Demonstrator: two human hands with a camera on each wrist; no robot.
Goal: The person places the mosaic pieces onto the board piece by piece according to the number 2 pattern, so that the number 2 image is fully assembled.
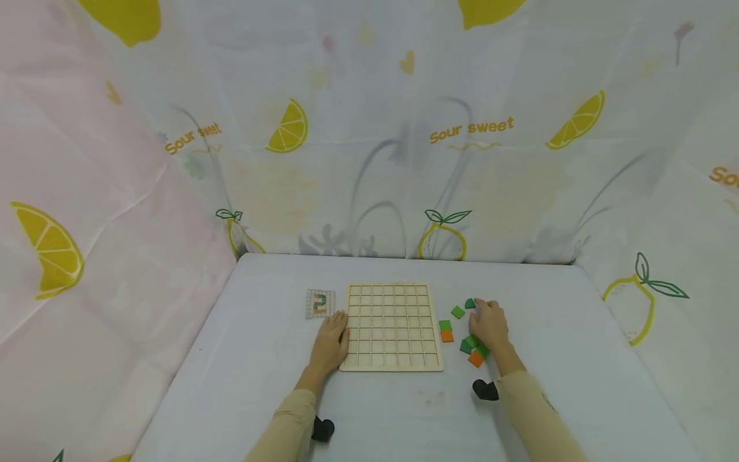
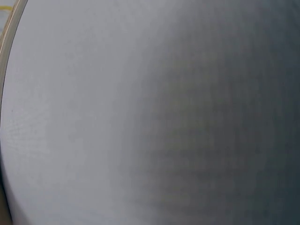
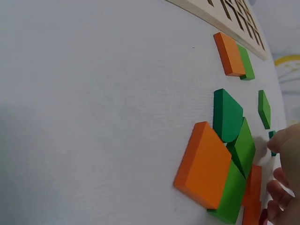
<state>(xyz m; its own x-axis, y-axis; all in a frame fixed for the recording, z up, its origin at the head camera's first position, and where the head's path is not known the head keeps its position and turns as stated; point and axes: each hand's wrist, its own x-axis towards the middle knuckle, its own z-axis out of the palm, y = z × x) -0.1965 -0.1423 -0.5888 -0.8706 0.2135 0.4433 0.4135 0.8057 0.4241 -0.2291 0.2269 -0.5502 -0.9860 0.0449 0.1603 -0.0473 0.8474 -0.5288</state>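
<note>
A pale wooden board with a square grid (image 1: 391, 327) lies flat on the table. My left hand (image 1: 331, 340) rests along its left edge, fingers stretched forward. A card with a printed pattern (image 1: 320, 303) lies just beyond those fingers. To the right of the board, my right hand (image 1: 491, 324) reaches forward with a fingertip right at a dark green rounded tile (image 1: 470, 303). Below that hand is a cluster of tiles, among them an orange one (image 3: 206, 166), a light green one (image 3: 243, 147) and a dark green rounded one (image 3: 227, 115). The left wrist view shows mostly blurred tabletop.
Beside the board's right edge lie a green tile (image 1: 444, 325) and an orange tile (image 1: 447, 336), side by side. Another green tile (image 1: 458, 312) sits on its own farther back. A printed cloth (image 1: 369, 160) hangs behind the white table (image 1: 404, 417).
</note>
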